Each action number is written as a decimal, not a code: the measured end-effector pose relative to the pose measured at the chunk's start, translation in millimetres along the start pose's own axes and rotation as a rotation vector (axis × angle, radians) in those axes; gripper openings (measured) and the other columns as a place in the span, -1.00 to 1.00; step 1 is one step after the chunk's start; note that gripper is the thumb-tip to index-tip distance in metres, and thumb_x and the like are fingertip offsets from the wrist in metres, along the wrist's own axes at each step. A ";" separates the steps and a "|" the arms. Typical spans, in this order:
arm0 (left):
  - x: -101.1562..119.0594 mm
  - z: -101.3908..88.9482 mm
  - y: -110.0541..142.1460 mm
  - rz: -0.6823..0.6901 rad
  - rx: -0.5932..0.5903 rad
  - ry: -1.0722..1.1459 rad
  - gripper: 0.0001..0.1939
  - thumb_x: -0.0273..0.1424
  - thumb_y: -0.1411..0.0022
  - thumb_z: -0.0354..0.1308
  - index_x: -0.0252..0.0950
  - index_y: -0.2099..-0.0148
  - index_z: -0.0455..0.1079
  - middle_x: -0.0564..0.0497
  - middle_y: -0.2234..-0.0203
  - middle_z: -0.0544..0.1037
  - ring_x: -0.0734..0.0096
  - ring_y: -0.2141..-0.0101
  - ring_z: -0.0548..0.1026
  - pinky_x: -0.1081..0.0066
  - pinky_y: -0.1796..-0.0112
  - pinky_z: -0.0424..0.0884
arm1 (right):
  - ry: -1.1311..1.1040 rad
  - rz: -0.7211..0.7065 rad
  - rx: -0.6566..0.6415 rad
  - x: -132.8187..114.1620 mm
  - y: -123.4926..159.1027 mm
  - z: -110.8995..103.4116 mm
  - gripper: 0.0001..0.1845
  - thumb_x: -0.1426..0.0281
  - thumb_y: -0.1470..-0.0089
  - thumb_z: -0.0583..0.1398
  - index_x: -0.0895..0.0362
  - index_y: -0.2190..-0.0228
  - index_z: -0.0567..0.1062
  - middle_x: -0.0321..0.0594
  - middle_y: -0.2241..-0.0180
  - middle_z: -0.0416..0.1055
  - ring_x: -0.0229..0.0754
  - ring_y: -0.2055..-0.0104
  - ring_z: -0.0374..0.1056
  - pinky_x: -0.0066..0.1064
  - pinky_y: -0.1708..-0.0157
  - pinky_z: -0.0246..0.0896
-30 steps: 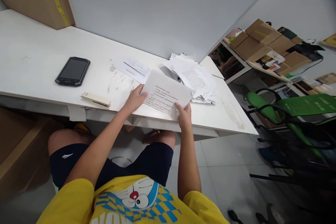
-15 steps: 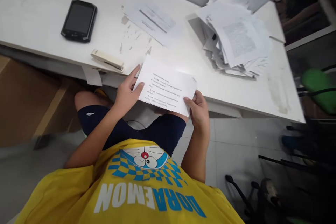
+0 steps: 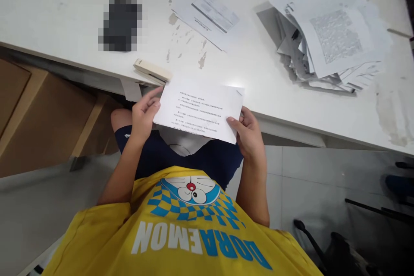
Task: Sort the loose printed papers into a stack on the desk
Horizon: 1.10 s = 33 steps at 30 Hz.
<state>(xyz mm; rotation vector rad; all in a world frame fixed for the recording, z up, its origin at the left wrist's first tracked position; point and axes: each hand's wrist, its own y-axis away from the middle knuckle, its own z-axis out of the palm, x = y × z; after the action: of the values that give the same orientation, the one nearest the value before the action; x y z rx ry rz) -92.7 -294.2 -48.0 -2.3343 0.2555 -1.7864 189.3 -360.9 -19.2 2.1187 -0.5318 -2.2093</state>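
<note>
Paper (image 3: 200, 108) is pinched at opposite edges by your part-curled left hand (image 3: 142, 118) and right hand (image 3: 250, 134), presumably to keep its printed face flat toward you.

We hold our left forearm (image 3: 124, 168) on a slant, running from the near left toward the far right, and it ends in our left hand (image 3: 143, 116). That hand stands about level with our right hand (image 3: 249, 133), well apart from it. On the left, the index finger (image 3: 157, 91) stretches toward the far right, the others curl in, and the thumb (image 3: 154, 109) points the same way (its tip comes just nearer than the index finger's). Our right forearm (image 3: 254, 185) stands steeper, leaning slightly left at its far end. There the thumb (image 3: 234, 124) lies uppermost, pointing far left, with the fingers bent behind it. Both hands pinch.
</note>
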 end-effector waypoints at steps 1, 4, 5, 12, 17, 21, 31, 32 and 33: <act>-0.9 -8.2 -5.1 0.037 0.024 -0.093 -0.51 -0.03 -0.37 0.00 -0.17 -0.18 0.40 -0.03 0.25 0.61 0.26 0.22 0.58 0.29 0.20 0.50 | -0.005 0.002 0.000 0.1 2.1 1.8 -0.37 0.13 0.04 0.37 -0.05 -0.06 0.40 -0.17 0.09 0.57 0.08 0.00 0.49 -0.07 0.10 0.50; 0.9 -32.2 -28.5 0.212 0.066 -0.441 -0.53 -0.09 -0.37 0.04 -0.18 -0.22 0.34 -0.08 0.10 0.56 0.12 0.00 0.48 0.13 -0.04 0.39 | -0.018 0.017 0.003 2.8 8.8 5.1 -0.37 0.12 0.04 0.38 -0.06 -0.06 0.40 -0.19 0.09 0.58 0.07 0.01 0.49 -0.06 0.09 0.49; 2.6 -37.9 -38.3 0.286 0.033 -0.545 -0.51 -0.11 -0.35 0.08 -0.18 -0.23 0.32 -0.10 -0.01 0.52 0.06 -0.10 0.41 0.06 -0.14 0.29 | -0.022 0.019 0.006 4.5 10.7 5.6 -0.38 0.12 0.04 0.38 -0.07 -0.06 0.41 -0.19 0.10 0.58 0.07 0.01 0.49 -0.06 0.09 0.49; -3.6 -27.4 -85.4 0.507 -0.357 -0.683 -0.27 0.08 -0.27 0.12 -0.25 -0.30 0.18 -0.08 -0.27 0.29 0.07 -0.34 0.06 -0.05 -0.35 -0.22 | -0.052 0.030 -0.004 15.5 12.6 4.6 -0.42 0.09 0.03 0.37 -0.07 -0.02 0.42 -0.19 0.13 0.58 0.08 0.02 0.50 -0.05 0.15 0.50; -15.0 -19.1 -80.4 0.433 -0.287 -0.714 -0.44 0.01 -0.28 0.12 -0.15 -0.21 0.32 -0.17 -0.04 0.45 -0.02 -0.17 0.30 -0.11 -0.23 0.03 | -0.095 0.066 -0.043 13.1 11.4 3.6 -0.44 0.10 0.05 0.39 -0.06 0.01 0.44 -0.21 0.20 0.59 0.07 0.09 0.52 -0.07 0.19 0.51; -13.4 -20.8 -73.5 0.328 -0.259 -0.655 -0.60 -0.10 -0.36 0.04 -0.11 -0.15 0.37 -0.16 0.18 0.48 0.01 -0.03 0.41 -0.07 -0.14 0.18 | -0.142 0.073 -0.070 10.6 15.0 3.6 -0.48 0.15 0.07 0.41 -0.06 0.06 0.47 -0.26 0.29 0.59 0.01 0.21 0.54 -0.15 0.30 0.51; -2.5 -29.9 -49.8 0.376 -0.267 -0.813 -0.58 -0.16 -0.45 -0.16 -0.25 -0.06 0.40 -0.22 0.18 0.49 0.01 0.03 0.43 -0.02 -0.06 0.22 | -0.222 0.082 -0.084 20.6 31.7 3.6 -0.48 0.20 0.08 0.43 -0.04 0.05 0.51 -0.25 0.29 0.60 0.01 0.24 0.55 -0.20 0.37 0.48; -2.0 -32.0 -47.4 0.387 -0.292 -0.842 -0.57 -0.16 -0.45 -0.18 -0.26 -0.01 0.42 -0.23 0.22 0.49 0.01 0.07 0.45 -0.01 -0.02 0.25 | -0.234 0.089 -0.090 21.9 32.8 4.1 -0.48 0.20 0.09 0.43 -0.03 0.05 0.51 -0.24 0.28 0.61 0.01 0.24 0.55 -0.20 0.37 0.48; -1.8 -34.0 -45.1 0.395 -0.316 -0.863 -0.56 -0.15 -0.45 -0.20 -0.27 0.05 0.44 -0.22 0.27 0.49 0.02 0.11 0.46 0.00 0.02 0.28 | -0.248 0.098 -0.097 23.3 33.5 4.9 -0.47 0.21 0.10 0.44 -0.03 0.05 0.51 -0.24 0.27 0.61 0.01 0.23 0.56 -0.20 0.36 0.49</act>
<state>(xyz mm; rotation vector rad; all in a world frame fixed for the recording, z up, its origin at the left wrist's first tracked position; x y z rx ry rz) -125.1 -251.7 -29.6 -2.7518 0.8115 -0.5036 175.9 -397.3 -32.7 1.7460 -0.5148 -2.4029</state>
